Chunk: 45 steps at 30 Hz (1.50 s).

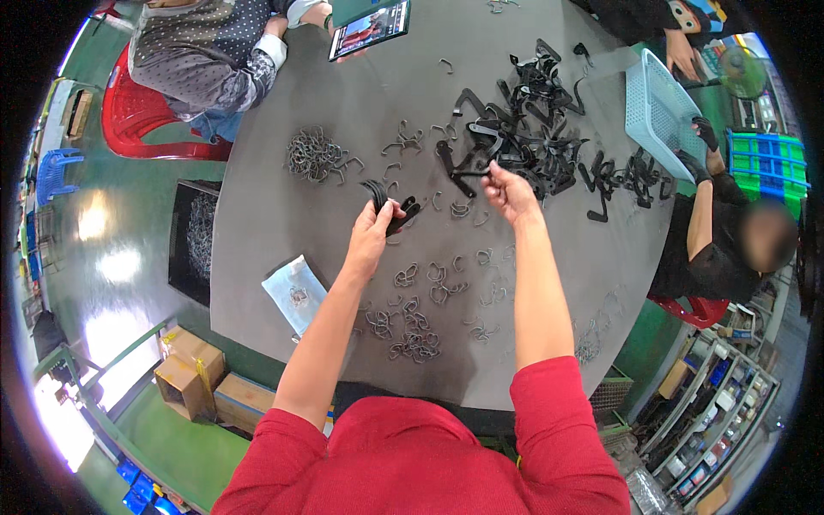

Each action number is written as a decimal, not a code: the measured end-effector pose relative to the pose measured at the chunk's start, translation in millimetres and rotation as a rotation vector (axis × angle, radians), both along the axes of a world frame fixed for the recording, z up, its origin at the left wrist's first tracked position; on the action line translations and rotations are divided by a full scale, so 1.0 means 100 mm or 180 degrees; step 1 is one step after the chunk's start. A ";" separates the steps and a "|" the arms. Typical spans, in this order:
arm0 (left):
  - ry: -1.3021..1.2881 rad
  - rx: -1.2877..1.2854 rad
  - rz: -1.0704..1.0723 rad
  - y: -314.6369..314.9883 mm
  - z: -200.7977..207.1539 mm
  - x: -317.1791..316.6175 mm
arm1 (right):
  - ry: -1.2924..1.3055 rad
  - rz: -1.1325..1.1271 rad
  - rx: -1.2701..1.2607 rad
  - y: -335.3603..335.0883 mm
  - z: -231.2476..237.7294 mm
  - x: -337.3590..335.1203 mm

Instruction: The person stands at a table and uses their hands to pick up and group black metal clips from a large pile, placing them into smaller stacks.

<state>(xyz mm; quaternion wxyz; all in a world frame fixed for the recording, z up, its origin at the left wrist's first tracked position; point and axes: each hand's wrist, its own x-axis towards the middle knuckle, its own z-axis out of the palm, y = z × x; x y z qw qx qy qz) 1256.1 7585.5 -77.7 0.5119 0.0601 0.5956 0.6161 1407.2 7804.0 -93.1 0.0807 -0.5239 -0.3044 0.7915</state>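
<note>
My left hand (371, 239) is closed around a small bunch of flat black curved parts (405, 216), whose ends stick out on both sides of the fingers. To its right, my right hand (515, 197) pinches a slim black part (472, 173) at the near edge of a big heap of black parts (549, 142). Small bent metal wire hooks (415, 343) lie in loose clusters between and below my forearms. A denser pile of wire hooks (316, 156) sits left of my left hand, on the grey table (257, 232).
A light blue plastic basket (645, 120) stands at the table's right edge, with a co-worker's gloved hands at it. Other people sit at the far side, one holding a tablet (369, 33). A pale blue packet (296, 293) lies at left. Beside the table is a dark bin of hooks (199, 232).
</note>
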 end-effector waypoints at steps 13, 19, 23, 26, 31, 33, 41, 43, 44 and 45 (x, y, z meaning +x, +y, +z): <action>-0.0114 0.0212 -0.1041 0.04 -0.09 0.16 | -0.1347 0.2286 0.2693 -0.30 0.29 -0.62; -0.0714 0.0290 -0.0481 0.00 -0.03 0.02 | -0.1513 0.1094 0.5166 0.44 -0.26 -1.01; -0.0478 0.0465 -0.0126 -0.06 -0.02 -0.14 | 0.0512 0.0375 0.2399 0.69 -0.05 -1.09; -0.0365 0.0375 -0.0052 -0.11 -0.06 -0.27 | 0.1024 -0.0418 0.1434 0.66 0.17 -0.90; -0.0147 0.0128 -0.0223 -0.15 -0.08 -0.27 | 0.1260 0.1406 -0.0279 -0.03 0.37 -0.52; -0.0550 -0.0038 -0.0845 -0.04 0.09 -0.16 | 0.0986 0.1377 -0.0416 -0.34 0.39 -0.47; -0.0543 -0.0063 -0.1331 -0.06 0.03 0.10 | -0.1709 0.1532 0.4428 -0.33 0.17 -0.41; -0.1277 0.0259 -0.0674 -0.08 -0.01 0.09 | -0.2516 0.1196 0.4946 -0.14 0.13 -0.46; -0.1277 0.0250 -0.0696 -0.08 -0.01 0.08 | -0.2531 0.1179 0.4932 -0.05 0.07 -0.44; -0.1339 0.0286 -0.0548 -0.08 0.00 0.06 | -0.2486 0.1464 0.5042 0.02 0.01 -0.42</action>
